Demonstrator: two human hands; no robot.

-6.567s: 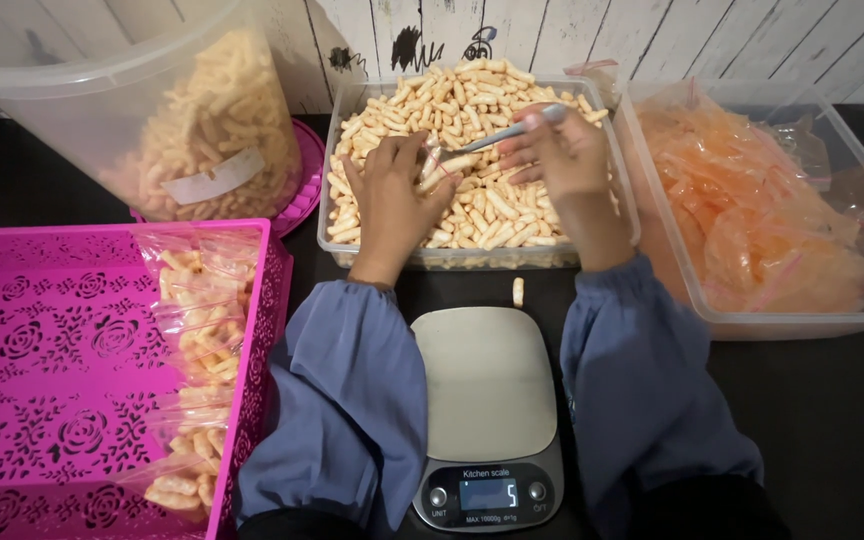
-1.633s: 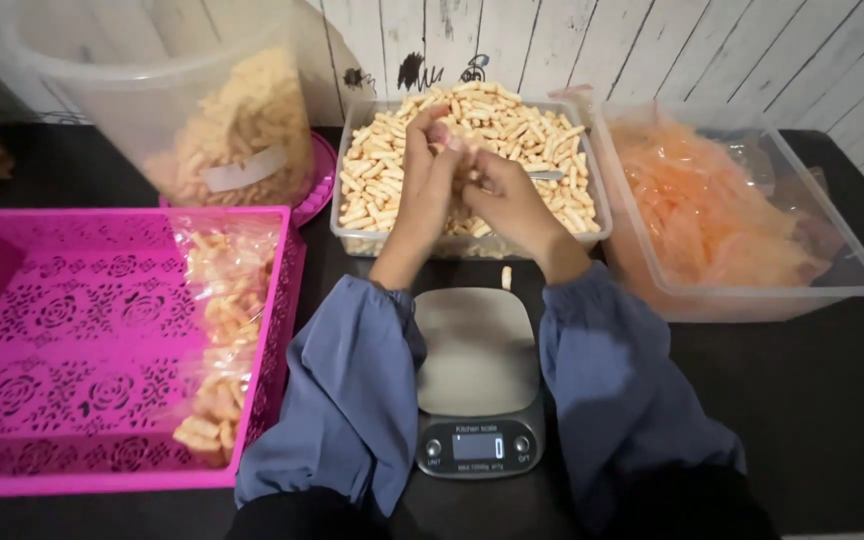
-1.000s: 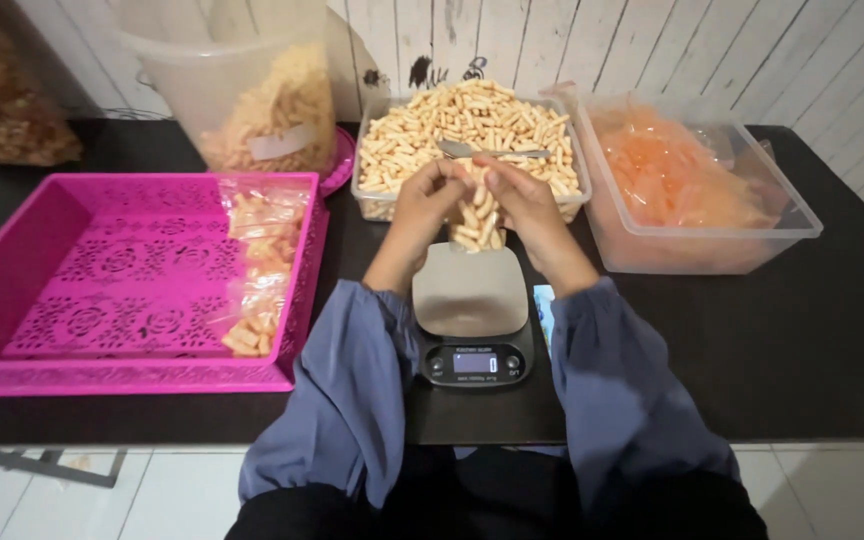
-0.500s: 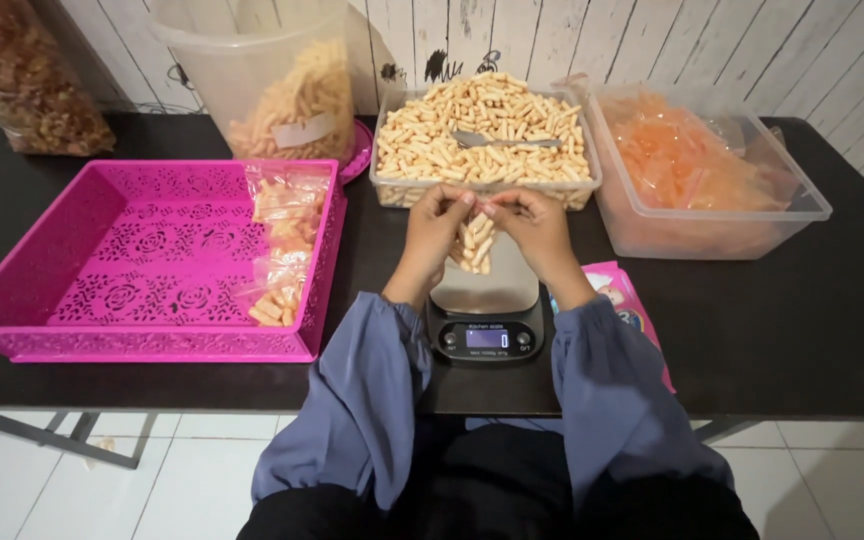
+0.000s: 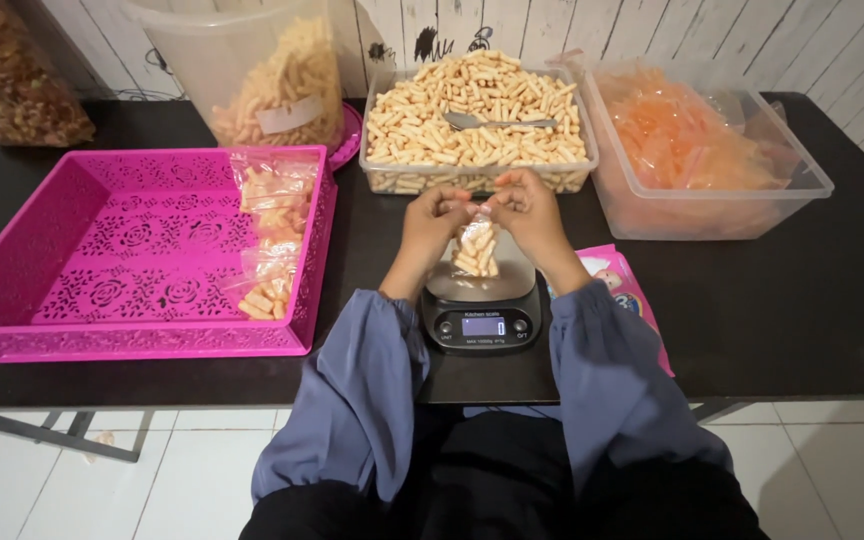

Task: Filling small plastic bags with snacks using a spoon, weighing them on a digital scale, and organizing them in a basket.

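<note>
My left hand (image 5: 430,222) and my right hand (image 5: 530,212) meet over a small digital kitchen scale (image 5: 480,318). Both pinch the top of a small clear bag of tan stick snacks (image 5: 475,250), which hangs between them just above the scale's platform. Behind the hands stands a clear tub of loose tan stick snacks (image 5: 476,120) with a metal spoon (image 5: 497,122) lying on top. Blue-grey sleeves cover both forearms.
A pink perforated tray (image 5: 122,250) at the left holds filled snack bags (image 5: 267,235) along its right side. At the right stands a clear tub of orange plastic bags (image 5: 697,150). A large clear jar of snacks (image 5: 262,70) stands at the back left. A pink packet (image 5: 622,290) lies beside the scale.
The hands left the snack tub and drew back toward me with a filled bag, which now hangs just above the scale. The spoon stayed in the tub. The camera pulled back.
</note>
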